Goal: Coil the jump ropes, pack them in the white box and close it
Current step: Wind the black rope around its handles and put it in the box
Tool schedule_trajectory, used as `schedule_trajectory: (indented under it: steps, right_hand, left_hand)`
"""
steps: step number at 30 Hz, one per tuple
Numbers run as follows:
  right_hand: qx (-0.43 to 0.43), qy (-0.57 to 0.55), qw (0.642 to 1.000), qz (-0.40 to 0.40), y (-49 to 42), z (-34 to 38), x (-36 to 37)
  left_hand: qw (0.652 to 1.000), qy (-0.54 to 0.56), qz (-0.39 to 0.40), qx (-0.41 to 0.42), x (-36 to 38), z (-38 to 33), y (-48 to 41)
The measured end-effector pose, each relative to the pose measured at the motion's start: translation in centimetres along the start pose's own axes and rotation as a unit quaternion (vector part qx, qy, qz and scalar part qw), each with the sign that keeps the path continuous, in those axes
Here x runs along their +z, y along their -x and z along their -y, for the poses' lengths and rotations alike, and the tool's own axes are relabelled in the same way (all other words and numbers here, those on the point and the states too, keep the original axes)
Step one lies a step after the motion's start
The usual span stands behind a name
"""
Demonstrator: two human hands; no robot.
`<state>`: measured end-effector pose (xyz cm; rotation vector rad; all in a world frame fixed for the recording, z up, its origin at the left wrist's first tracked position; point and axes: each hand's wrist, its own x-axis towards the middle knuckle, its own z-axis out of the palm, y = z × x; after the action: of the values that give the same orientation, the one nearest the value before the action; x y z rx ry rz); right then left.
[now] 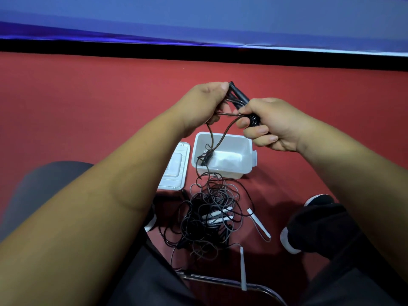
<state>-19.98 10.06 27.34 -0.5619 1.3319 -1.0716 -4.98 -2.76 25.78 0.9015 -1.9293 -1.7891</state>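
My left hand (206, 100) and my right hand (268, 123) are raised above the floor, both closed on the black handles (239, 94) of one jump rope. Its thin dark cord (223, 133) hangs in loops from my hands down into the open white box (247, 146), where another black handle (206, 157) leans on the left wall. The white lid (175, 167) lies flat to the left of the box. In front of the box sits a tangled pile of ropes (209, 215) with white handles (258, 223).
The floor is red carpet (88, 96) with a black strip and blue wall beyond. My black shoes (309, 224) flank the rope pile. A chair's metal frame (220, 281) runs under my knees, and one white handle (242, 268) lies against it.
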Motion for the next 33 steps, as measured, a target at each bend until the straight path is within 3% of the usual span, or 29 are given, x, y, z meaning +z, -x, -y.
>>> schedule_trajectory:
  steps: [4,7,13,20,28,33]
  right_hand:
    - [-0.029,-0.009,0.999,-0.011,0.1,1.0,-0.6]
    - [-0.042,0.0,0.999,-0.018,-0.1,1.0,-1.3]
    - [-0.045,0.025,0.999,-0.009,-0.1,0.6,-2.0]
    - [-0.048,0.067,0.997,0.004,-0.4,-0.7,-1.6]
    - [-0.061,0.087,0.994,-0.021,-1.3,-1.0,-1.9]
    - [-0.064,0.086,0.994,-0.019,-1.4,-1.0,-2.0]
  left_hand:
    - [0.994,-0.028,0.06,-0.082,-0.1,-0.2,0.4]
    - [0.98,-0.12,0.154,-0.05,-0.7,0.0,0.6]
    - [0.961,-0.182,0.209,-0.008,-1.4,0.5,0.8]
    - [0.915,-0.326,0.235,-0.045,-1.8,1.0,0.7]
    - [0.921,-0.315,0.219,-0.062,-1.4,2.6,0.3]
    - [0.904,-0.357,0.226,-0.07,-1.4,2.8,0.3]
